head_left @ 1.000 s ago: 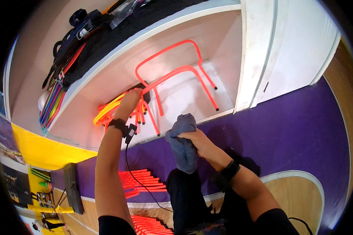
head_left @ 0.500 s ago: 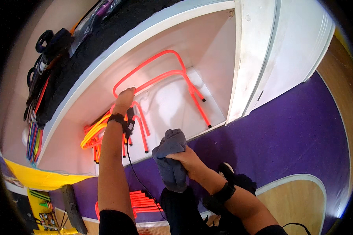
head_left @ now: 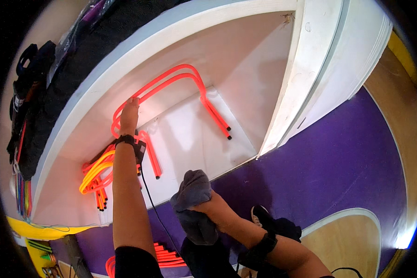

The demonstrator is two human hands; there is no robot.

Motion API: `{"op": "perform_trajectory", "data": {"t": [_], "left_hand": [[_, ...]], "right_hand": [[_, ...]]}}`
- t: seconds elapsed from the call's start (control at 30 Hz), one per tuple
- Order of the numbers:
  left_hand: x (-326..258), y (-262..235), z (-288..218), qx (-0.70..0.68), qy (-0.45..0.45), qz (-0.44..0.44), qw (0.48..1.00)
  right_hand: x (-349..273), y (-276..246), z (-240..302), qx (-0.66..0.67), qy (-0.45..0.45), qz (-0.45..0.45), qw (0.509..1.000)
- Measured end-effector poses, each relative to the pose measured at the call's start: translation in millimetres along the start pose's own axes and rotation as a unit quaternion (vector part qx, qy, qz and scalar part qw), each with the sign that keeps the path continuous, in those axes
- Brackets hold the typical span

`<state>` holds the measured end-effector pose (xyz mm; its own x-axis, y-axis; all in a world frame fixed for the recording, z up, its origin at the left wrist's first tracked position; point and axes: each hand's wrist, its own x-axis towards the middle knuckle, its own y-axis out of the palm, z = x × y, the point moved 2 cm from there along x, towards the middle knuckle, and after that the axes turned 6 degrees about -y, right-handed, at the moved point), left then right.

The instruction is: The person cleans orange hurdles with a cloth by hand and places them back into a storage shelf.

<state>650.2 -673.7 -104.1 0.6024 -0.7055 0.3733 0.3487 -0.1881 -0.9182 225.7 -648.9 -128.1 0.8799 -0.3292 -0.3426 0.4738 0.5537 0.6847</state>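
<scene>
My left hand (head_left: 129, 116) reaches into a white cupboard shelf (head_left: 194, 143) and grips the top bar of two bright orange-red hurdle frames (head_left: 180, 78) standing upright on it. My right hand (head_left: 207, 207) is lower, outside the shelf, closed around a bunched grey-blue cloth (head_left: 193, 206). A dark band sits on each wrist, and a thin black cable hangs from the left one.
More orange and yellow hurdles (head_left: 95, 178) lie stacked at the shelf's left end. Another orange stack (head_left: 167, 255) lies on the purple floor (head_left: 338, 167) near my shoe (head_left: 260, 215). A white cupboard wall (head_left: 310, 78) bounds the shelf on the right. Dark bags (head_left: 28, 88) lie on top.
My left hand has pushed the orange hurdles deeper and higher into the shelf. My right hand with the cloth has dropped lower and away from the shelf.
</scene>
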Motion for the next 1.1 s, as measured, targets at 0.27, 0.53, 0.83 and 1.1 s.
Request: {"op": "perform_trajectory", "data": {"t": [0.27, 0.53, 0.83, 1.1], "left_hand": [[-51.4, -7.2, 1.0, 0.115, -0.035, -0.05, 0.991], [-335.3, -55.7, -11.3, -0.131, -0.063, 0.064, 0.987], [-669.4, -179.3, 29.9, 0.012, -0.39, 0.048, 0.92], [-806.1, -257.5, 50.2, 0.25, -0.58, 0.122, 0.766]], "right_hand": [[-1.8, 10.3, 5.1, 0.023, -0.017, -0.02, 0.999], [-26.8, 23.7, 0.7, 0.013, -0.015, -0.026, 0.999], [-42.7, 34.1, -17.2, 0.077, 0.011, 0.007, 0.997], [-50.5, 38.3, -41.9, 0.086, 0.009, 0.039, 0.995]]}}
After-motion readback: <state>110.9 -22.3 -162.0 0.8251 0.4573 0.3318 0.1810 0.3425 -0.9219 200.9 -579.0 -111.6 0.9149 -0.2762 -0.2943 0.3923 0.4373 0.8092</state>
